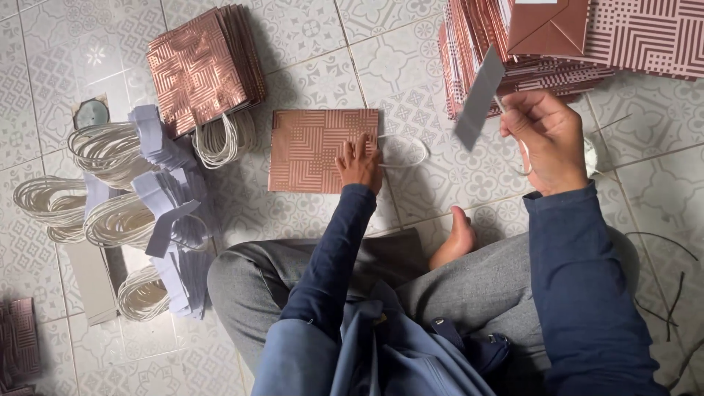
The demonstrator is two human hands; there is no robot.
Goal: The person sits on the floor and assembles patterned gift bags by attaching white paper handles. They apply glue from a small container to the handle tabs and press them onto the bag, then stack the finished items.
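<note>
While pale patterned floor tiles (440, 169) fill the frame, a flat copper paper bag (312, 147) lies at centre under the left hand (359, 163), fingers spread flat. Upper right, the right hand (550, 139) pinches a grey card strip (478, 99) beside the stacked bags (645, 37).

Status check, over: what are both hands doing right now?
Left hand flat on copper patterned bag on floor. Right hand raised, pinching grey card strip with white cord. Nothing between them.
</note>
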